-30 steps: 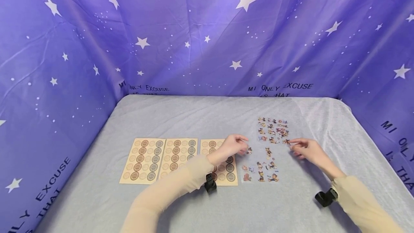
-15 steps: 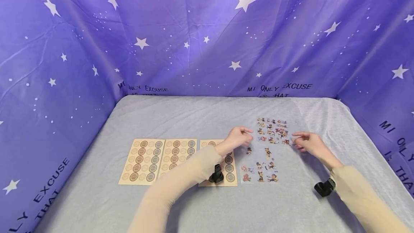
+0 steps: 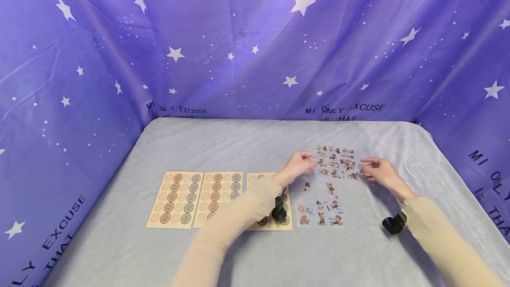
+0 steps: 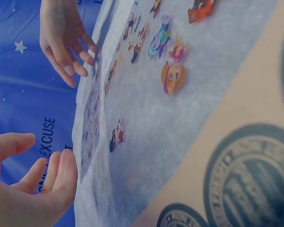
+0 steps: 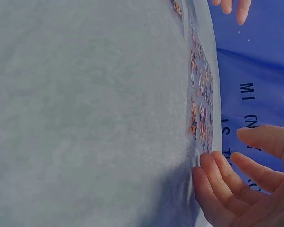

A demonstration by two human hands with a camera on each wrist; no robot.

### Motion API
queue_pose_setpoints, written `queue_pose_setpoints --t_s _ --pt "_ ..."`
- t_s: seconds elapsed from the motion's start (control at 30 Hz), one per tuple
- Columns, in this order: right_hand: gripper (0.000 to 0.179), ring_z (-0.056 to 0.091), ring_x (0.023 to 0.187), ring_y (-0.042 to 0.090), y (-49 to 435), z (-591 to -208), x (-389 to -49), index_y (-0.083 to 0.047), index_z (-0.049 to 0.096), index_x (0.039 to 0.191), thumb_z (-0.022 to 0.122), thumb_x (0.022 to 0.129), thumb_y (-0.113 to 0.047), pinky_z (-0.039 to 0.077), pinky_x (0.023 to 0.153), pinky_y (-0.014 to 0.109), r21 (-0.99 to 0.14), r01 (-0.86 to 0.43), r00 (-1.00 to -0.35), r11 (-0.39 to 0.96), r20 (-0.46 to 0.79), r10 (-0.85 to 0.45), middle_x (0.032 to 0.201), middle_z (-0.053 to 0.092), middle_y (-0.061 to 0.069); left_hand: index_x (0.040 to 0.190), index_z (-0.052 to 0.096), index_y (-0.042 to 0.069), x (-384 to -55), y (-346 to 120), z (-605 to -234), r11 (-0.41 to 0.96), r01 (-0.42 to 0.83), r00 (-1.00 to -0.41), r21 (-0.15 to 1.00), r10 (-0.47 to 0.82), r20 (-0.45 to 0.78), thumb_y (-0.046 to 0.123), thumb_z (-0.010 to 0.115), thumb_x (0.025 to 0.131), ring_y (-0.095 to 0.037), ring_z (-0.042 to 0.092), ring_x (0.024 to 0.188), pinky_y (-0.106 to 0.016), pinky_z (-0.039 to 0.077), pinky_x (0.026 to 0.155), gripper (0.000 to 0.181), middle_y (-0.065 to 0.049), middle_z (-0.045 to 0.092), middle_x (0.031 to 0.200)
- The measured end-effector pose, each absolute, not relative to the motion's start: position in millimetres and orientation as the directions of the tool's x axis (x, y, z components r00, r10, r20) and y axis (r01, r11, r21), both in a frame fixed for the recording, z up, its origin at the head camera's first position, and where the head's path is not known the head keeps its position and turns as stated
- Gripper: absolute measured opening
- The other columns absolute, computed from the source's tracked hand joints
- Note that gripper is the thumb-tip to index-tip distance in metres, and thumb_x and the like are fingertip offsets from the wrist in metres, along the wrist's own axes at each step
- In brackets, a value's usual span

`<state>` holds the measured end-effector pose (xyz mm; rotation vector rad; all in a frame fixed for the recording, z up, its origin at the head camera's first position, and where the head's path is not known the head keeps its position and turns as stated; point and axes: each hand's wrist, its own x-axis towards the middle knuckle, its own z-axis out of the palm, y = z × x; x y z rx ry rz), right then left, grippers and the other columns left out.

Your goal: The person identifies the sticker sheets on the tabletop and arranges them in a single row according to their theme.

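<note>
A clear sheet of small cartoon stickers (image 3: 334, 163) lies flat on the grey cloth, towards the back right. At its left edge is my left hand (image 3: 296, 167), fingers loosely bent and holding nothing. My right hand (image 3: 380, 174) is at the other side, fingertips close to the sheet's right edge and nothing in its grasp. In the right wrist view, the right hand's fingers (image 5: 222, 184) are spread, with thumb and fingers apart. A second clear sticker sheet (image 3: 320, 207) lies nearer, with wider gaps between its pictures.
Three cream sheets printed with round coin-like badges lie in a row at left: the left sheet (image 3: 175, 199), the middle sheet (image 3: 218, 185) and the right sheet (image 3: 255, 181), partly under my left sleeve. A purple star-patterned curtain (image 3: 255, 48) encloses the table's back and sides.
My left hand has moved away from me and slightly right, from beside the nearer sticker sheet to the farther one. My right hand has shifted slightly away from me. The sheets lie where they were.
</note>
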<state>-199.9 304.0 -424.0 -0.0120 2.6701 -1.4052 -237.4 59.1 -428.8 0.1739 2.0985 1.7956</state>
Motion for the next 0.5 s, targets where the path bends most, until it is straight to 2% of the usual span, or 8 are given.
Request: queue_pose_setpoints --t_s 0.13,0.5 --pt "0.048 0.060 0.064 0.007 302.6 -424.1 -203.7 0.020 0.036 0.121 0.051 0.087 -0.010 0.053 0.060 0.026 -0.826 0.065 -0.992 0.560 -0.112 -0.050 0.096 0.058 0.030 0.112 0.058 -0.001 -240.7 63.3 -431.2 0.149 -0.162 -0.927 0.975 0.315 -0.202 0.000 0.056 0.080 -0.032 0.061 0.083 -0.032 0.053 0.069 0.032 -0.010 0.062 0.084" --pt "0.052 0.059 0.062 0.006 300.6 -427.4 -210.7 0.018 0.035 0.123 0.054 0.085 -0.013 0.052 0.059 0.023 -0.844 0.113 -0.991 0.524 -0.130 0.003 0.089 0.060 0.016 0.108 0.061 0.001 -247.5 74.4 -437.1 0.136 -0.195 -0.946 0.971 0.237 -0.223 0.001 0.055 0.080 -0.027 0.059 0.087 -0.033 0.051 0.071 0.029 -0.005 0.062 0.087"
